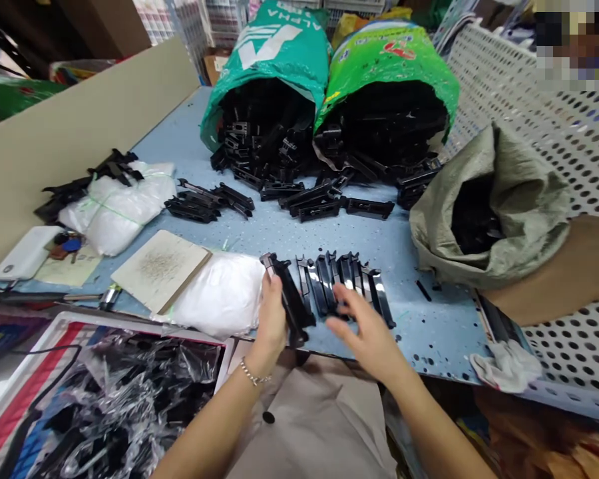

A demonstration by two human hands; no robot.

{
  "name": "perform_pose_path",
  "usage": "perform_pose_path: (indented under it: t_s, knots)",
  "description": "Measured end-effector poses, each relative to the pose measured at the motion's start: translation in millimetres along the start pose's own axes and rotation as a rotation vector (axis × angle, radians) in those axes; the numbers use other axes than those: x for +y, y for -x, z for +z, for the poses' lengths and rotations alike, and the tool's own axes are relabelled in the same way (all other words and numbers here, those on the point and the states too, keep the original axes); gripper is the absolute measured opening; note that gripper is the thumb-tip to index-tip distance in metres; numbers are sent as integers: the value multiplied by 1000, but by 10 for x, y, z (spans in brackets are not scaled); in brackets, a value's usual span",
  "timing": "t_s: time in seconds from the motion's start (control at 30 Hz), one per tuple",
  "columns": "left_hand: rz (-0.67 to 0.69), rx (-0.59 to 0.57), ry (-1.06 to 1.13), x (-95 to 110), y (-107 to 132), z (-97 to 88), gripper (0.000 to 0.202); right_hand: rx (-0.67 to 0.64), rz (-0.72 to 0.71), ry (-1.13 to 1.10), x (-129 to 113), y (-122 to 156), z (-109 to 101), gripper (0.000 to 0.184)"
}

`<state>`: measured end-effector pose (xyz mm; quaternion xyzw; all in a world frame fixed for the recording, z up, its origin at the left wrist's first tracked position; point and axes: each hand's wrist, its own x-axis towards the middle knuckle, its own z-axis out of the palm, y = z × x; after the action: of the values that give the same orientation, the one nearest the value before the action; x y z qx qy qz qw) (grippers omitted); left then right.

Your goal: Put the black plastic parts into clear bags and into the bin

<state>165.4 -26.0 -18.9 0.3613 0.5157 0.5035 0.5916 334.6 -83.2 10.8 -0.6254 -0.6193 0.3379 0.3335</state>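
Note:
My left hand [272, 316] is closed around black plastic parts [290, 303], long and narrow with shiny edges; how many it holds I cannot tell. To its right, a row of similar black parts [347, 283] stands side by side on the blue table [404, 259]. My right hand [362, 326] reaches over the near side of that row, its fingers apart, with nothing visible between them. Whether its fingertips touch the row is unclear. Beside my left hand lies a stack of clear plastic bags [219, 293].
Behind lie loose black parts [319, 209], spilling from a teal bag [279, 53] and a green bag [384, 56]. A grey-green sack [529, 186] and a white perforated basket [594, 153] stand right. At lower left, a box holds plastic-wrapped black parts [144, 392]. A beige board [160, 269] lies left.

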Motion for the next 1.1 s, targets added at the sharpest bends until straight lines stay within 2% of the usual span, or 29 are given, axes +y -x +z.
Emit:
perform_pose_path:
  t_s: [0.07, 0.17, 0.23, 0.33, 0.37, 0.43, 0.53, 0.6, 0.67, 0.73, 0.83, 0.93, 1.1]
  knots:
    - [69, 8, -72, 79, 80, 2, 48, -163, 108, -252, -153, 67, 252, 67]
    - [214, -108, -345, 200, 126, -197, 43, -206, 271, -472, -195, 73, 504, 53]
    - [341, -105, -600, 254, 133, -481, 42, -215, 353, -564, -160, 36, 548, 46]
    - [532, 22, -1047, 265, 138, -982, 41, -278, 430, -696, -158, -9, 566, 46]
    - [570, 23, -1172, 257, 134, -1125, 37, -292, 441, -743, -183, -17, 591, 44]
    - [601, -72, -1302, 254, 103, -1337, 25, -296, 447, -844, -259, -30, 683, 40]
    - [522, -197, -1161, 323, 1, -1491, 23, -284, 450, -982, -387, -52, 862, 37]
    - [374, -222, -943, 407, -80, -1533, 24, -292, 444, -1044, -455, -68, 948, 38]
    - [182, -203, -724, 480, -141, -1553, 20, -321, 441, -1092, -508, -85, 990, 39]
    - [21, -129, -533, 520, -171, -1559, 25, -369, 442, -1136, -551, -105, 999, 42]
    - [-132, -67, -301, 527, -170, -1547, 31, -428, 432, -1189, -616, -137, 990, 46]
    - [-210, -94, -156, 519, -149, -1524, 31, -431, 416, -1216, -682, -165, 990, 44]
    - [-188, -49, -83, 478, -120, -1435, 33, -480, 457, -1252, -742, -232, 1126, 31]
